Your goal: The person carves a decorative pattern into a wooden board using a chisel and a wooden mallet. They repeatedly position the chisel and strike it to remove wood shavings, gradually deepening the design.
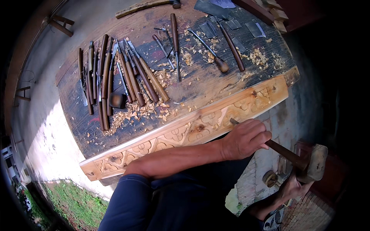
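Note:
My left hand (246, 139) is closed around a carving chisel (287, 153). Its metal end touches or nearly touches a pale wooden board (216, 111) carved with petal and triangle patterns in low relief. The chisel's long dark handle slants down to the right, away from the board. At the far end of that handle is the block-shaped head of a wooden mallet (317, 162), overlapping it in view; I cannot tell if they touch. Below the mallet head my right hand (293, 189) is closed on the mallet, its grip mostly hidden.
The board lies along the near edge of a worn wooden workbench (185, 94). Several wood-handled chisels (144, 79) lie in a row at left, among wood shavings (142, 111). Further right are more chisels (231, 44) and dark flat sheets (208, 29). A hammer (144, 7) rests at the back.

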The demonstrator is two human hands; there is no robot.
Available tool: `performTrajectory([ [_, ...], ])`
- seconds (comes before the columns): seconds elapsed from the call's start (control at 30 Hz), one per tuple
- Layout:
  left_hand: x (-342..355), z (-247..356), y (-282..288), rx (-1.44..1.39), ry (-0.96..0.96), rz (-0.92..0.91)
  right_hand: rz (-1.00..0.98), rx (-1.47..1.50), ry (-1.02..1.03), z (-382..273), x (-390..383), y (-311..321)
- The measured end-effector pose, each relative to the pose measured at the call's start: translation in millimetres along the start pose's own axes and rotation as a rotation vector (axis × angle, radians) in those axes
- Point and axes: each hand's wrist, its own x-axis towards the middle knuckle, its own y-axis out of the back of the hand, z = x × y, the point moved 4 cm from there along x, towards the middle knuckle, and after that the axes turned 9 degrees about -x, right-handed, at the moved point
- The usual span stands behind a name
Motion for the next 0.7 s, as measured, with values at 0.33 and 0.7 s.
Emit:
performTrajectory([
  [0.33,-17,66,-5,0.019,-0.235,-0.418,-0.495,1.227,-0.877,-47,-55,-61],
  [0.7,-66,78,160,0.289,0.590,0.509,-0.699,1.419,-0.946,-68,-107,-107],
])
